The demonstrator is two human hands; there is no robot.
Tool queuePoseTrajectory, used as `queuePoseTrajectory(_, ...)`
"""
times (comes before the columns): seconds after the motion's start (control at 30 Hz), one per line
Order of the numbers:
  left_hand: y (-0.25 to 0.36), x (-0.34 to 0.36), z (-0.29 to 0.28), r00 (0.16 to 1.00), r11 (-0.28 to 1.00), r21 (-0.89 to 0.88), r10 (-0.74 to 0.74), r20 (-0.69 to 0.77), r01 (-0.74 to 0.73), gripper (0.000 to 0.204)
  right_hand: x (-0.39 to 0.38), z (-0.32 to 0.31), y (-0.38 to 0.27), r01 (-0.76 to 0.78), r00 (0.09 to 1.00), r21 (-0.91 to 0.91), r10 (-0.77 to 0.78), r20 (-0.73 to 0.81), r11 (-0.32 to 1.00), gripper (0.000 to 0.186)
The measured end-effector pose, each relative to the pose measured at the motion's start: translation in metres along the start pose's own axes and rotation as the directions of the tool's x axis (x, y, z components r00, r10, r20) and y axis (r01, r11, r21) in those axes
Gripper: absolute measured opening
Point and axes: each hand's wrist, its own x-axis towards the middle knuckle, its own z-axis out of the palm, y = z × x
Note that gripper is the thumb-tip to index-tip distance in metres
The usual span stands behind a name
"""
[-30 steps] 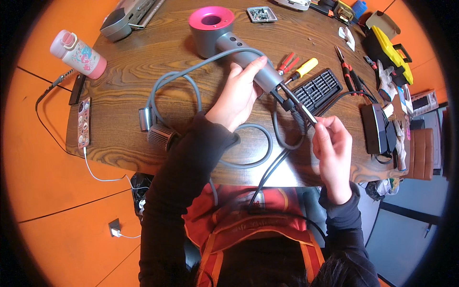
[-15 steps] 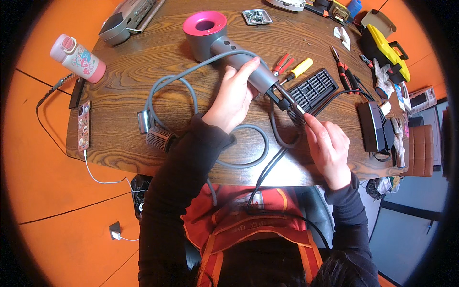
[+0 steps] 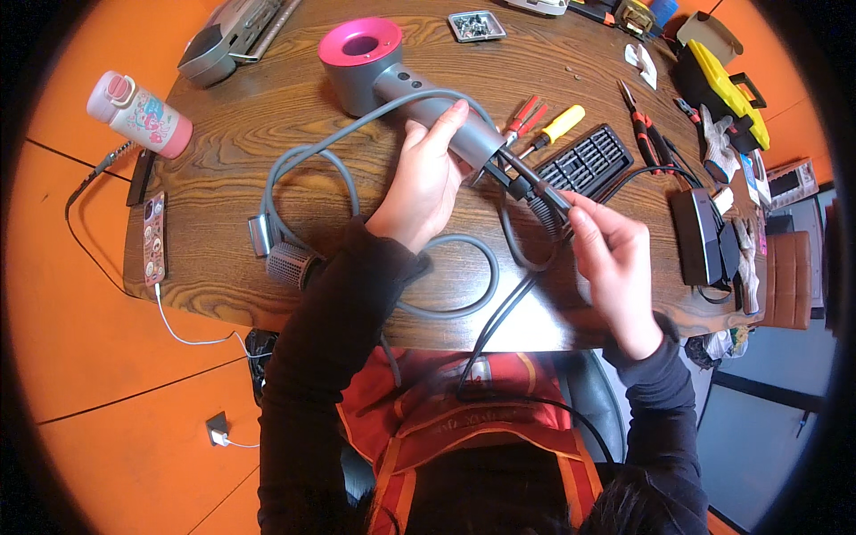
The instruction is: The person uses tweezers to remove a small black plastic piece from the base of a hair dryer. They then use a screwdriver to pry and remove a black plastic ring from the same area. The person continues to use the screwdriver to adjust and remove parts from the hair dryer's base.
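A grey hair dryer [image 3: 352,85] with a pink ring angles across the table. My left hand [image 3: 419,183] grips its handle, thumb on top. At the handle's open lower end, a slender dark tool [image 3: 551,192] lies along the exposed black internals, pinched in my right hand [image 3: 613,272]; whether its tip is inside is unclear. A grey cord [image 3: 489,285] loops over the handle and across the table. A metal mesh cylinder [image 3: 290,263] lies left of my hands, and a black bit tray [image 3: 588,156] sits just beyond the tool.
Red-handled [image 3: 526,116] and yellow screwdrivers [image 3: 566,120], pliers [image 3: 651,134], a yellow toolbox [image 3: 722,94], gloves [image 3: 718,143] and a black box [image 3: 700,236] lie rightward. A parts dish [image 3: 475,25] is behind. A bottle [image 3: 143,116] and stickered power bank [image 3: 153,236] are left.
The dryer and my left hand have shifted leftward. My right hand has moved slightly up and left along with the tool, its fingers still pinched on it.
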Motion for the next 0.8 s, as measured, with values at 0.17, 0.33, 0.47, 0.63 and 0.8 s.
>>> queuePoseTrajectory(0.17,0.001,-0.001,0.000,0.999,1.000,0.008,0.018,0.031,-0.018,0.026,0.010,-0.015,-0.007,-0.272,0.952,0.524,0.145,0.271,0.807,0.023)
queuePoseTrajectory(0.33,-0.001,0.000,0.000,1.000,1.000,-0.013,0.006,0.005,-0.006,0.026,0.006,-0.014,0.003,0.484,0.870,-0.376,-0.480,0.114,0.790,0.025)
queuePoseTrajectory(0.47,-0.004,0.000,0.001,0.999,0.999,-0.021,0.034,0.014,-0.034,0.025,0.012,-0.019,0.012,0.649,0.539,-0.753,-0.766,0.352,0.111,0.047)
queuePoseTrajectory(0.63,-0.005,0.001,-0.001,0.995,0.997,-0.018,0.075,-0.061,-0.076,0.022,0.016,-0.018,0.012,0.604,0.489,-0.794,-0.757,0.433,-0.064,0.051)
queuePoseTrajectory(0.8,-0.005,0.000,-0.003,0.993,0.990,-0.088,0.104,-0.052,-0.108,0.020,0.013,-0.011,0.006,0.604,0.515,-0.797,-0.758,0.400,-0.010,0.049)
